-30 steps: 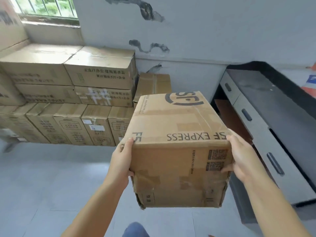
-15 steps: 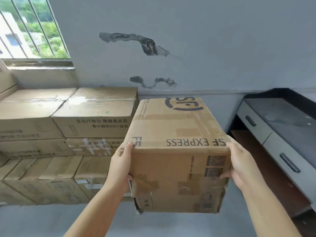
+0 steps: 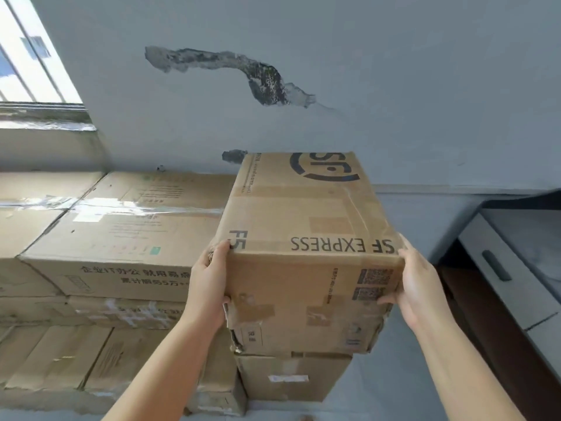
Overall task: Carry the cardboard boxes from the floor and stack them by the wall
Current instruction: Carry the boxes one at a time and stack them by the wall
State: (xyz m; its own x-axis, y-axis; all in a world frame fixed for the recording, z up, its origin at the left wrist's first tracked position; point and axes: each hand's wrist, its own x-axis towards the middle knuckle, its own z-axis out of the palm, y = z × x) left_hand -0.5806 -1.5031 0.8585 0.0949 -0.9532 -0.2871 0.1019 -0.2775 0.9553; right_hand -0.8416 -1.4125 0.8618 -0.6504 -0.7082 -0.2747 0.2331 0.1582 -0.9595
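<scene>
I hold a worn brown SF Express cardboard box (image 3: 306,238) between both hands, close to the wall. My left hand (image 3: 209,284) grips its near left corner, thumb on the front face. My right hand (image 3: 416,287) grips the near right corner, thumb by the QR codes. The box's bottom edge sits right above a smaller cardboard box (image 3: 291,378) at the right end of the stack; I cannot tell whether they touch. To its left stands the stack of large cardboard boxes (image 3: 121,244) against the wall.
The grey wall (image 3: 364,86) with peeled paint patches rises just behind the boxes. A window (image 3: 27,56) is at the upper left. A grey cabinet with dark drawer handles (image 3: 498,265) stands at the right, leaving a narrow gap of floor beside the stack.
I have walked closer to the wall. The stack and wall now fill the view, and the held box has come over the small box at the stack's right end.
</scene>
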